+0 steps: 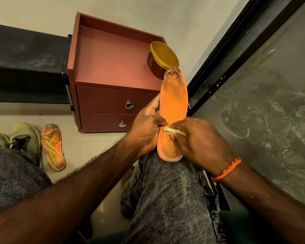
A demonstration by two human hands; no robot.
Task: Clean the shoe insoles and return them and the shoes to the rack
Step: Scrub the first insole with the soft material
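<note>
An orange insole rests lengthwise on my right knee, its worn toe end pointing away from me. My left hand grips its left edge, thumb on top. My right hand is closed on a small yellowish cloth and presses it on the insole near the heel half. A second insole, orange and yellow, lies on the floor at the left. Beside it stand two olive-green shoes with dark laces.
A maroon two-drawer cabinet stands ahead, with a brown tub with a yellow lid on its right corner. A black rack shelf runs at the left. A dark-framed glass door is at the right.
</note>
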